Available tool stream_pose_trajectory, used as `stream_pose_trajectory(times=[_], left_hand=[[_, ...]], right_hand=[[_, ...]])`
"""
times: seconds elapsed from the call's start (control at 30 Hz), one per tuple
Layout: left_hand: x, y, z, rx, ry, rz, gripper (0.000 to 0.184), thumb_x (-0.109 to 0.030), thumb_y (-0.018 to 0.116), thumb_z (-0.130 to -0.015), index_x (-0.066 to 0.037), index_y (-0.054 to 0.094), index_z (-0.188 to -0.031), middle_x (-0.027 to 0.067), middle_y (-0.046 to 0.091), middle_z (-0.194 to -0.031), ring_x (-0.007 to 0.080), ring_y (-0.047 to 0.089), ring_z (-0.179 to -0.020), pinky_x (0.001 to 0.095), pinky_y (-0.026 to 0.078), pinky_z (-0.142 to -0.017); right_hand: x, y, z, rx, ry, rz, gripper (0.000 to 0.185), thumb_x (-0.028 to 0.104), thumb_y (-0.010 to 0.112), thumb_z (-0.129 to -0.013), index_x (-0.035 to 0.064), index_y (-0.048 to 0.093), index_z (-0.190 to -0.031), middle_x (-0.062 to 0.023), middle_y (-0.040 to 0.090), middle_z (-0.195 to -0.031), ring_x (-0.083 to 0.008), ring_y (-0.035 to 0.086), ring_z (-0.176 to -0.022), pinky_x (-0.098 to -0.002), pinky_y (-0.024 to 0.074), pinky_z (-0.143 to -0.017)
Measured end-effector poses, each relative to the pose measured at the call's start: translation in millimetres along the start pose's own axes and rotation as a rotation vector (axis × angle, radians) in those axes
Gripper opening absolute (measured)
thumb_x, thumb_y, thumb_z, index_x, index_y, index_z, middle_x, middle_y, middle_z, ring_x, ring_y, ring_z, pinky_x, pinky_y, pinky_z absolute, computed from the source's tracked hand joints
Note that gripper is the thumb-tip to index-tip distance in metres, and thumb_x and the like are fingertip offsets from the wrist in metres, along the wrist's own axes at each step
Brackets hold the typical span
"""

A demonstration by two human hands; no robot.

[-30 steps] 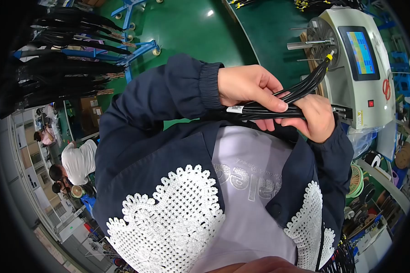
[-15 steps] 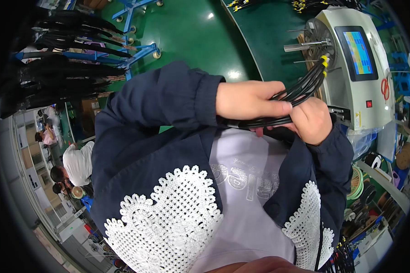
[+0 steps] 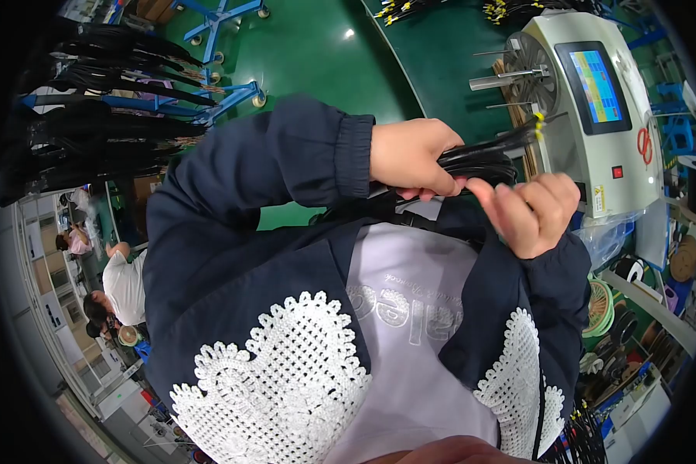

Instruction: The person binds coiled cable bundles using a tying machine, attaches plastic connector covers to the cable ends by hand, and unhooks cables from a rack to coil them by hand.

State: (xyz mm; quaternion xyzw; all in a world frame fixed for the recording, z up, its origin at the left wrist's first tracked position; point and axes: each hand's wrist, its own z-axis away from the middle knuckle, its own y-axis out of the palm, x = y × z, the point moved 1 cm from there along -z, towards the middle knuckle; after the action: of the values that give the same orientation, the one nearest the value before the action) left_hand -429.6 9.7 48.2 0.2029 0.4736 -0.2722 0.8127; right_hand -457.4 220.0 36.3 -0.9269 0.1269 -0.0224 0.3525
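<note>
My left hand [image 3: 414, 158] is closed around a bundle of black cables [image 3: 483, 161] in front of my chest. The cables lie folded together, with yellow-marked ends [image 3: 538, 125] sticking out to the upper right. My right hand [image 3: 532, 213] is just below and right of the bundle, its fingers curled in. Its thumb side reaches to the fingertips of my left hand at the bundle's lower edge. Whether anything thin is pinched there is too small to tell.
A machine with a lit touch screen [image 3: 594, 87] and a spoked winding disc [image 3: 530, 73] stands at upper right, red-handled scissors [image 3: 644, 147] on it. More black cables [image 3: 116, 116] hang from a blue wheeled rack [image 3: 232, 100] at left. A person in white [image 3: 124, 282] sits far left.
My right hand has come off the cables, turned over and moved down with curled fingers. My left hand keeps its hold, and the bundle now lies more tightly folded, its yellow ends slightly lower.
</note>
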Motion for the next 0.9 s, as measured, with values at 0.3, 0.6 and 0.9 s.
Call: stream_pose_trajectory(times=[0.3, 0.6, 0.9], left_hand=[[-4, -2, -8, 0.133, -0.099, 0.163, 0.013, -0.006, 0.07, -0.078, 0.002, 0.06, -0.076, 0.0045, 0.058, -0.06, 0.0078, 0.054, -0.045, 0.0199, 0.042, -0.04], [19, 4, -9, -0.56, 0.476, -0.844, 0.022, -0.007, 0.067, -0.073, -0.002, 0.053, -0.088, 0.0166, 0.058, -0.071, 0.0366, 0.058, -0.066, 0.0415, 0.045, -0.056], [5, -16, -79, -0.403, 0.523, -0.914, 0.02, -0.019, 0.07, -0.076, -0.002, 0.058, -0.077, 0.0163, 0.056, -0.061, 0.0338, 0.057, -0.057, 0.038, 0.045, -0.052]], right_hand=[[-2, 27, -13, 0.297, 0.039, -0.125, 0.048, 0.013, 0.061, -0.069, 0.0063, 0.059, -0.116, -0.0102, 0.054, -0.087, -0.0251, 0.056, -0.079, -0.0379, 0.0476, -0.073], [-12, 23, 6, 0.211, 0.548, -0.278, 0.042, -0.003, 0.067, -0.059, 0.0029, 0.058, -0.1, -0.0128, 0.064, -0.089, -0.03, 0.064, -0.073, -0.036, 0.049, -0.061], [-32, 8, 25, 0.449, 0.841, -0.134, 0.019, 0.013, 0.066, -0.075, 0.0057, 0.059, -0.091, -0.0132, 0.063, -0.077, -0.0341, 0.061, -0.072, -0.0419, 0.0475, -0.061]])
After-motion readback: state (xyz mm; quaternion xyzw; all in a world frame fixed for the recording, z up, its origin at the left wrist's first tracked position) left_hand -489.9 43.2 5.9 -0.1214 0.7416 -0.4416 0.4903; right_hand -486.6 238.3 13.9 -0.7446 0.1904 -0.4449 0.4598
